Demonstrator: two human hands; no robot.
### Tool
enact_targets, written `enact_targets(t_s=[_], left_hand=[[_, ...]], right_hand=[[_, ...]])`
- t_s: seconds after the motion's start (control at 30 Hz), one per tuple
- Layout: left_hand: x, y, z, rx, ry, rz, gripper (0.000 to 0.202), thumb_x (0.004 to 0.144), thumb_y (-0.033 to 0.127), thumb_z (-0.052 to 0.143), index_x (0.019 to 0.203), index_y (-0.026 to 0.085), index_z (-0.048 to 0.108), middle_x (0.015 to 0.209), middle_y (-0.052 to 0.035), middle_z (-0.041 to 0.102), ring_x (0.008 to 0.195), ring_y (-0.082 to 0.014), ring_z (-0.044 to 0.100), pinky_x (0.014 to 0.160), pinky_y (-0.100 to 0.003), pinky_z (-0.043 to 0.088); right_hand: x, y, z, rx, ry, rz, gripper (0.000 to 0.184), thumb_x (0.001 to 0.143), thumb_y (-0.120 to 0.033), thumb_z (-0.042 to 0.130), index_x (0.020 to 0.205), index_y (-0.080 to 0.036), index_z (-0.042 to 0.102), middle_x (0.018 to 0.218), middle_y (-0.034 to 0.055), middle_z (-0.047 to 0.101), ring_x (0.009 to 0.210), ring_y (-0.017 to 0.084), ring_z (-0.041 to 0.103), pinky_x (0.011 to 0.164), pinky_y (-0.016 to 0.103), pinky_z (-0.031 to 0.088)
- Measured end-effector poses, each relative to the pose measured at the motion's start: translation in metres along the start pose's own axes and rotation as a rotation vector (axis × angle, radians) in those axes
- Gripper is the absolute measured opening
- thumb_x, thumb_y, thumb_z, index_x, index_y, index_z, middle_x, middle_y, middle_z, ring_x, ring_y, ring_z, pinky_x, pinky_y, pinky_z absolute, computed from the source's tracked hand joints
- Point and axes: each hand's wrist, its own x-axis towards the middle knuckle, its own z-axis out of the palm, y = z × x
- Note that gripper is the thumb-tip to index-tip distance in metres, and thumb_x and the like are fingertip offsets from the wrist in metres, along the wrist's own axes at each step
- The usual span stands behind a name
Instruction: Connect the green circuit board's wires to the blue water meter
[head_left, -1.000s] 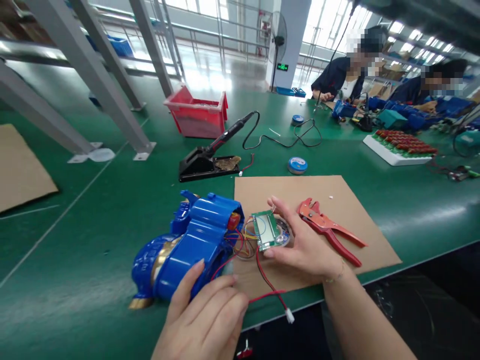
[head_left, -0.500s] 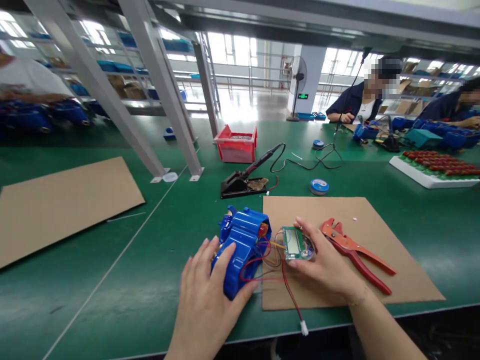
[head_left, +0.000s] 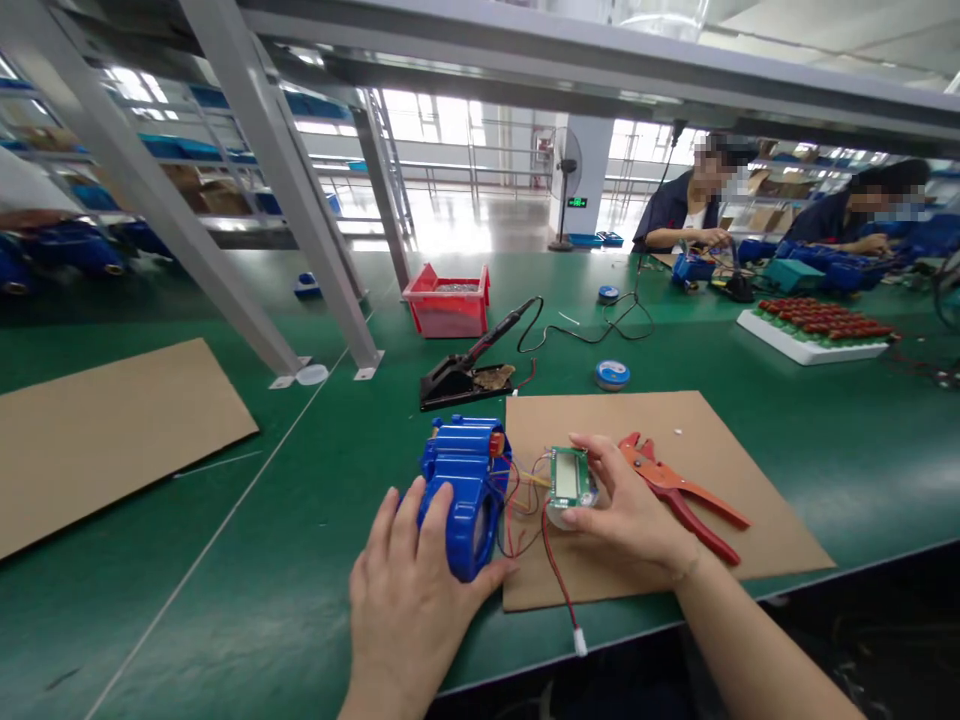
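Note:
My left hand (head_left: 420, 570) is wrapped round the near left side of a blue plastic housing (head_left: 466, 470), which rests on the green bench at the edge of a cardboard sheet (head_left: 622, 410). Between thumb and fingers, my right hand (head_left: 630, 505) grips a green circuit board with a small display (head_left: 568, 475), held over the cardboard. Thin coloured wires (head_left: 525, 490) run from the housing to the board. A red and black lead (head_left: 559, 575) hangs from the board and ends in a white connector (head_left: 580, 641) near the bench edge.
Orange-handled cutters (head_left: 686, 495) lie right of my right hand. Behind are a soldering iron in its stand (head_left: 469, 365), a solder reel (head_left: 613, 375) and a red bin (head_left: 448, 305). Metal posts (head_left: 300, 200) rise at left. Two people work across the bench at right, near a white tray (head_left: 795, 345).
The view has shifted to the right. The housing now stands more upright under my left hand, and the circuit board has turned slightly in my right hand.

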Motion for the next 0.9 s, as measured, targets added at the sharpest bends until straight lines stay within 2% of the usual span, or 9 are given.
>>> enact_targets(t_s=[0.17, 0.27, 0.4, 0.47, 0.57, 0.67, 0.73, 0.8, 0.9], left_hand=[[0.005, 0.0, 0.003, 0.026, 0.094, 0.012, 0.076, 0.09, 0.061, 0.062, 0.144, 0.011, 0.042, 0.134, -0.0263, 0.059, 0.126, -0.045, 0.057, 0.093, -0.057, 0.055], [0.007, 0.002, 0.004, 0.041, 0.099, 0.005, 0.075, 0.092, 0.057, 0.06, 0.147, 0.009, 0.039, 0.139, -0.0286, 0.054, 0.126, -0.0463, 0.057, 0.091, -0.057, 0.057], [0.003, 0.0, 0.004, 0.031, 0.061, 0.033, 0.085, 0.093, 0.068, 0.052, 0.153, 0.01, 0.033, 0.149, -0.031, 0.045, 0.129, -0.0486, 0.054, 0.089, -0.06, 0.058], [0.001, -0.001, 0.003, 0.019, 0.029, 0.048, 0.089, 0.094, 0.07, 0.048, 0.156, 0.009, 0.028, 0.15, -0.032, 0.043, 0.133, -0.0514, 0.05, 0.09, -0.065, 0.056], [0.002, 0.003, -0.007, 0.034, -0.007, 0.079, 0.092, 0.094, 0.058, 0.059, 0.161, 0.009, 0.019, 0.154, -0.0328, 0.039, 0.14, -0.0546, 0.04, 0.1, -0.076, 0.044], [0.011, 0.015, -0.022, -0.034, 0.035, 0.259, 0.077, 0.093, 0.033, 0.068, 0.16, 0.021, 0.03, 0.158, -0.0207, 0.042, 0.152, -0.0435, 0.028, 0.12, -0.072, 0.025], [0.018, 0.025, -0.03, -0.145, 0.016, 0.405, 0.054, 0.098, 0.022, 0.058, 0.151, 0.03, 0.046, 0.155, -0.0055, 0.051, 0.155, -0.0301, 0.025, 0.13, -0.063, 0.013], [0.025, 0.032, -0.032, -0.205, -0.045, 0.484, 0.041, 0.103, 0.016, 0.043, 0.138, 0.031, 0.059, 0.149, 0.0041, 0.058, 0.152, -0.0223, 0.033, 0.133, -0.057, 0.002], [0.032, 0.031, -0.026, -0.176, -0.08, 0.519, 0.044, 0.1, 0.006, 0.033, 0.123, 0.024, 0.067, 0.139, 0.0011, 0.066, 0.14, -0.0211, 0.052, 0.133, -0.056, -0.004]], right_hand=[[0.0, -0.004, -0.002, -0.031, -0.039, 0.02, 0.078, 0.078, -0.038, 0.081, 0.145, -0.026, 0.044, 0.149, 0.0129, 0.05, 0.14, 0.029, 0.049, 0.121, 0.052, 0.039], [0.003, -0.004, -0.001, -0.015, -0.046, 0.038, 0.078, 0.078, -0.039, 0.081, 0.145, -0.025, 0.043, 0.148, 0.0131, 0.05, 0.139, 0.028, 0.051, 0.12, 0.051, 0.041], [0.006, -0.001, -0.001, 0.006, -0.064, 0.031, 0.079, 0.079, -0.04, 0.08, 0.147, -0.026, 0.041, 0.149, 0.0129, 0.049, 0.139, 0.028, 0.05, 0.12, 0.05, 0.04], [0.006, -0.001, -0.002, 0.008, -0.073, 0.024, 0.081, 0.079, -0.04, 0.08, 0.148, -0.026, 0.04, 0.151, 0.0131, 0.047, 0.14, 0.028, 0.05, 0.12, 0.05, 0.04], [0.006, -0.003, -0.005, 0.0, -0.083, 0.011, 0.083, 0.08, -0.038, 0.079, 0.151, -0.027, 0.037, 0.151, 0.0128, 0.047, 0.14, 0.028, 0.05, 0.12, 0.05, 0.041], [0.006, -0.007, -0.008, -0.047, -0.097, 0.013, 0.08, 0.082, -0.037, 0.078, 0.15, -0.025, 0.039, 0.152, 0.0133, 0.048, 0.141, 0.028, 0.048, 0.121, 0.052, 0.039], [0.007, -0.009, -0.009, -0.08, -0.105, -0.004, 0.078, 0.083, -0.037, 0.077, 0.15, -0.025, 0.039, 0.153, 0.0132, 0.048, 0.142, 0.028, 0.047, 0.122, 0.052, 0.038], [0.008, -0.009, -0.01, -0.101, -0.109, -0.032, 0.078, 0.084, -0.037, 0.076, 0.151, -0.026, 0.037, 0.154, 0.0128, 0.048, 0.143, 0.027, 0.047, 0.123, 0.052, 0.037], [0.006, -0.009, -0.012, -0.129, -0.114, -0.066, 0.08, 0.084, -0.038, 0.075, 0.153, -0.026, 0.035, 0.157, 0.0137, 0.046, 0.146, 0.028, 0.044, 0.124, 0.052, 0.037]])
